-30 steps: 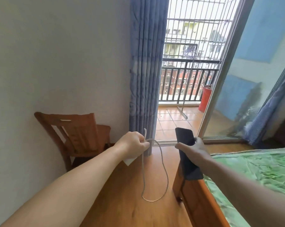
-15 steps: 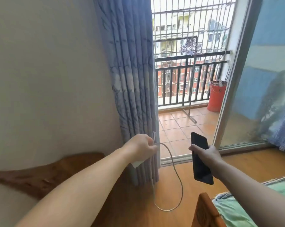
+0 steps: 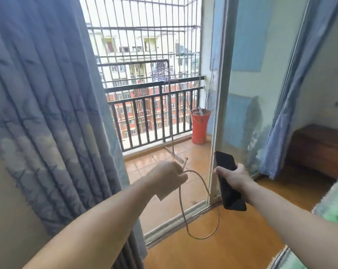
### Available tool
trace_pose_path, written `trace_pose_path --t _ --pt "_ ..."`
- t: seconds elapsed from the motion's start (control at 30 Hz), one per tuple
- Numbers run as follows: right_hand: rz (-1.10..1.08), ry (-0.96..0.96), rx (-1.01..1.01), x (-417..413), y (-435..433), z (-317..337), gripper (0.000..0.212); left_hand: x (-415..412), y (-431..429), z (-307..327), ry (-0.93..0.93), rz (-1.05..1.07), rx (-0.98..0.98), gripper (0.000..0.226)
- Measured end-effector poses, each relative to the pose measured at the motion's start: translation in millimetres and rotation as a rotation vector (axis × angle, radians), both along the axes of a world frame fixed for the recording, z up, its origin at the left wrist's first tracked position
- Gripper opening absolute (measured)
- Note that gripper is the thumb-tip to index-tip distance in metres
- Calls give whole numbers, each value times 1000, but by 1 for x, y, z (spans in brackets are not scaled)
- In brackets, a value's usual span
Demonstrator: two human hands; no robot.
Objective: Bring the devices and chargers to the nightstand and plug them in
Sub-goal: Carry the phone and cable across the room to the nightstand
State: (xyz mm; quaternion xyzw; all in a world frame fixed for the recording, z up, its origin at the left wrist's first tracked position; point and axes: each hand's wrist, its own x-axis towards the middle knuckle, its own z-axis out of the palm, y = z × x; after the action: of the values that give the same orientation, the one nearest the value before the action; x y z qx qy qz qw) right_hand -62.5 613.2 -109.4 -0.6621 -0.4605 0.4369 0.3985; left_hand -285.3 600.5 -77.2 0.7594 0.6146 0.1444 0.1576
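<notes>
The left hand (image 3: 167, 178) is closed in a fist around a pale charging cable (image 3: 200, 216), with a white charger block (image 3: 163, 197) poking out below the palm; one short end of the cable sticks up past the knuckles, and the rest hangs down in a long loop above the wooden floor (image 3: 232, 239), clear of it; the right hand (image 3: 233, 176) is wrapped around the middle of a dark phone (image 3: 229, 181), its grip closed on it, the phone held upright with a slight tilt, screen dark, just right of the cable loop and apart from the left hand; both arms reach forward toward an open sliding door (image 3: 247, 90) that leads to a tiled balcony; a blue patterned curtain (image 3: 47, 105) fills the left of the scene, close beside the left forearm; far out on the balcony an orange pot (image 3: 199, 125) stands beside the dark railing (image 3: 154, 111); at the far right a dark wooden cabinet (image 3: 319, 148) sits against the wall, and a green bed cover (image 3: 335, 206) shows at the near right edge.
</notes>
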Motion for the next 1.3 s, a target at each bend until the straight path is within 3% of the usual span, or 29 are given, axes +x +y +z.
trace_pose_path --t 0.17,0.3,0.43,0.6,0.77,0.97,1.3 --pt "-223 -53 -18 16 99 0 82 16 131 -4 19 -164 -16 27" --pt "-337 -54 -35 40 155 -4 72 35 215 -8 38 -254 -28 28" --pt "-458 -24 -29 76 192 -16 76 83 287 -23 23 -352 -84 32" --pt "-601 1 -75 147 222 -40 64 179 349 -36 32 -545 -74 41" --pt "-730 40 -101 242 277 -62 80 280 416 -44 133 -699 -30 37" --pt "-795 96 -117 373 366 -70 58 428 530 -50 104 -716 -87 41" --pt "-870 10 -158 562 475 -45 70 637 656 -43 20 -824 -97 39"
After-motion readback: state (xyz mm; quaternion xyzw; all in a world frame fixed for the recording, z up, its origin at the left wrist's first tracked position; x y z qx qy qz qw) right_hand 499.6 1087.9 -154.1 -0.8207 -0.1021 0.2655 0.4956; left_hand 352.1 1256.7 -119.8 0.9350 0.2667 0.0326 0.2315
